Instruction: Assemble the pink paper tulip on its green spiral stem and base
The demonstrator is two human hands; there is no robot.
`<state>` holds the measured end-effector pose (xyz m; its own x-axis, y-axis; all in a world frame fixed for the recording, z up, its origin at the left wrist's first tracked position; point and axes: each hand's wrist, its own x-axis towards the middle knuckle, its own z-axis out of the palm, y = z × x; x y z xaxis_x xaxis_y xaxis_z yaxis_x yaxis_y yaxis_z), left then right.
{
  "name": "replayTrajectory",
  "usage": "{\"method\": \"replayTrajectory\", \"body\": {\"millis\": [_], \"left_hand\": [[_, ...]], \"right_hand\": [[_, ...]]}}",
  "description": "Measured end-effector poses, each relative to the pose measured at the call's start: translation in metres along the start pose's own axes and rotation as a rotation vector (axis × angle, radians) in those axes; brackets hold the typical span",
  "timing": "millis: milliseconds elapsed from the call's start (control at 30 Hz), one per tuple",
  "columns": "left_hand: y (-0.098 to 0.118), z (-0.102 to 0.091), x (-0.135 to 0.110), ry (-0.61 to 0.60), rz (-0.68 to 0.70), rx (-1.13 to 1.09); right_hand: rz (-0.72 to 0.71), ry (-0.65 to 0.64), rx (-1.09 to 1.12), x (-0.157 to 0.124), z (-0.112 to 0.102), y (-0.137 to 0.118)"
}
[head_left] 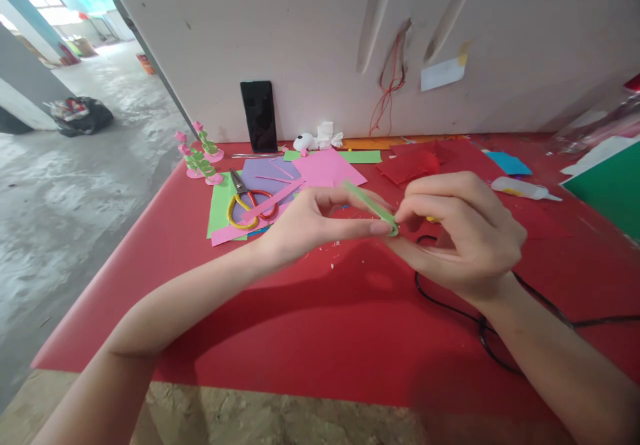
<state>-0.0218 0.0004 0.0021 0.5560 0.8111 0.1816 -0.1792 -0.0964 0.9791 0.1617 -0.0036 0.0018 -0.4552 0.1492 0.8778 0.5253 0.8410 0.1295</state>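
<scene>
Both my hands meet above the red table cover [280, 338]. Between them is a narrow green paper strip [373, 206], slanting up to the left. My left hand [320, 222] pinches the strip's lower end between thumb and forefinger. My right hand [460, 232] has its fingers curled and pressed on the same end, where the strip looks rolled. Something small and yellow peeks out under my right fingers; I cannot make out what it is.
Scissors [247, 204] with yellow and red handles lie on purple, pink and green paper sheets [280, 182]. Small paper flowers [200, 155] stand at the back left. A black phone [259, 116] leans on the wall. A glue bottle [523, 190], red paper [413, 163] and a black cable [480, 325] lie right.
</scene>
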Motion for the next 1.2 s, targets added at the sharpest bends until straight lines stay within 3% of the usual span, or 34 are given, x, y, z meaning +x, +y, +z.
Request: {"method": "replayTrajectory", "body": {"millis": [100, 267, 467, 733, 933, 1100, 1200], "left_hand": [[-0.007, 0.004, 0.0, 0.027, -0.025, -0.133], [-0.012, 0.008, 0.0, 0.039, -0.009, -0.139], [-0.01, 0.006, -0.002, 0.036, 0.019, -0.035], [0.003, -0.003, 0.0, -0.02, 0.069, 0.051], [0.004, -0.01, 0.001, -0.026, -0.029, 0.108], [-0.001, -0.008, 0.003, 0.015, -0.099, 0.032], [-0.007, -0.004, 0.004, 0.007, -0.069, -0.083]], "right_hand": [[-0.035, 0.069, -0.064, 0.0, 0.002, -0.001], [-0.024, 0.1, -0.089, -0.001, 0.006, -0.004], [-0.001, 0.101, -0.076, -0.002, 0.004, -0.007], [-0.043, 0.006, -0.041, 0.001, -0.001, -0.004], [-0.092, -0.045, -0.075, 0.004, -0.002, -0.004], [-0.058, 0.004, -0.068, 0.002, 0.002, -0.003], [-0.03, 0.058, -0.035, -0.001, 0.005, -0.002]]}}
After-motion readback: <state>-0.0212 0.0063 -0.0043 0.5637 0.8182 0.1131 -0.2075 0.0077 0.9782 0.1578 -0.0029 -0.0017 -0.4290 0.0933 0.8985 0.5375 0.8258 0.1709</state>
